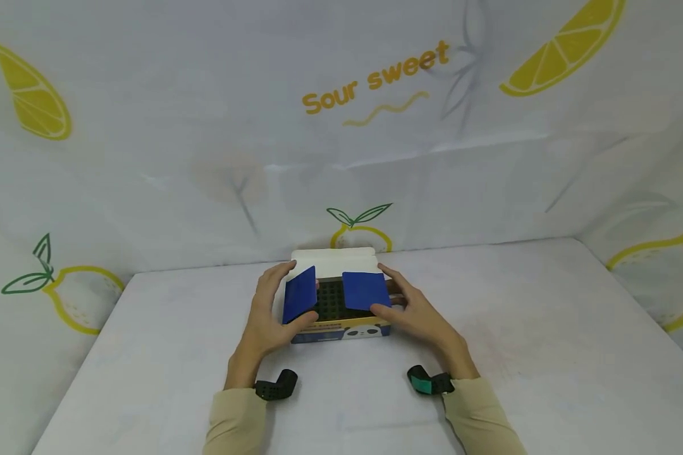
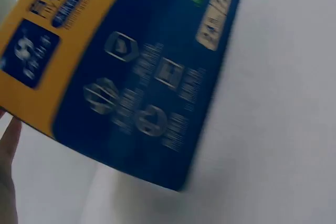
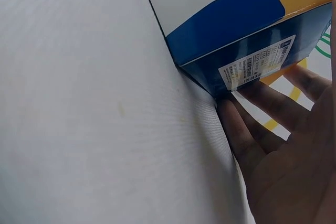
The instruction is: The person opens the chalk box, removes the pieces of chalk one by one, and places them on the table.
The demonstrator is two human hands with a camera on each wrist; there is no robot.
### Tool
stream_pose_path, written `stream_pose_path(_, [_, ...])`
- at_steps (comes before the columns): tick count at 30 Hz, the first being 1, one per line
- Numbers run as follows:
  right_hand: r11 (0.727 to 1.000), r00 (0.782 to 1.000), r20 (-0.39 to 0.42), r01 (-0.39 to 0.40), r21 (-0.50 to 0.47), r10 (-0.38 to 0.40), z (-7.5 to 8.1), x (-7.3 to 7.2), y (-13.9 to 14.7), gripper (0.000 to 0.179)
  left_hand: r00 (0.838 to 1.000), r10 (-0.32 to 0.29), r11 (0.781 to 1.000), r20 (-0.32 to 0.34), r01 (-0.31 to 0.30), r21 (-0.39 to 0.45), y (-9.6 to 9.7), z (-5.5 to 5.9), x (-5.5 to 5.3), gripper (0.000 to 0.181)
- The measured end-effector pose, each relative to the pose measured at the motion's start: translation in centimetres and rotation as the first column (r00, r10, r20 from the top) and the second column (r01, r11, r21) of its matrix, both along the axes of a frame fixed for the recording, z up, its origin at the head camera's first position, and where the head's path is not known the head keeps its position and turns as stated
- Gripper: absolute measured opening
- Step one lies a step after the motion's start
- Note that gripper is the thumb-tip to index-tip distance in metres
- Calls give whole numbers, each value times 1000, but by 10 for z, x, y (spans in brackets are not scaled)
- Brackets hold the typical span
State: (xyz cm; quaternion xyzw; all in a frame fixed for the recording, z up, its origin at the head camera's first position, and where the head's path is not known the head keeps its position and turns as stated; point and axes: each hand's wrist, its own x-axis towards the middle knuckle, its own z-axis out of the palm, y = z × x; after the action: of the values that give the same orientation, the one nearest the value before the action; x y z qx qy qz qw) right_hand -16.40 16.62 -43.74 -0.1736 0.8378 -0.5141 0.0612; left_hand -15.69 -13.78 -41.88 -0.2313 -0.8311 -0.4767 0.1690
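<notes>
A small carton box (image 1: pixel 340 330), blue and yellow with a panda face on its front, stands with its white-lined lid (image 1: pixel 334 261) raised at the back. Inside shows a black gridded content (image 1: pixel 331 301). Over it, a blue left flap (image 1: pixel 301 296) slants up and a blue right flap (image 1: pixel 366 290) lies flatter. My left hand (image 1: pixel 269 316) spans the left end, thumb at the front rim, fingers toward the back corner. My right hand (image 1: pixel 412 308) holds the right end, thumb by the right flap's front corner. In the right wrist view its fingers (image 3: pixel 275 106) lie against the labelled end.
The box sits near the far edge of a white-covered table (image 1: pixel 341 398). Behind rises a white cloth backdrop (image 1: pixel 205 158) printed with lemons and lettering. Each wrist carries a black camera mount, the left mount (image 1: pixel 277 385) and the right mount (image 1: pixel 429 381).
</notes>
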Motion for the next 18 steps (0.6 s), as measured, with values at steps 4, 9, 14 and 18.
stream_pose_path(4, [1000, 1000, 4, 9, 4, -9, -1, 0, -1, 87, 993, -105, 991, 61, 110, -76, 2, 19, -9, 85])
stream_pose_path(9, [1000, 1000, 21, 6, -3, -6, -1, 0, -1, 87, 983, -153, 967, 103, 170, -190, 3, 38, -17, 80])
stream_pose_path(14, [1000, 1000, 26, 3, 5, -3, 1, 0, -1, 88, 980, -179, 950, 83, 195, -244, 1, 47, -18, 74])
stream_pose_path(18, [1000, 999, 36, 1, 13, -2, 3, 0, 0, 88, 978, -195, 944, 70, 207, -258, -2, 53, -18, 73])
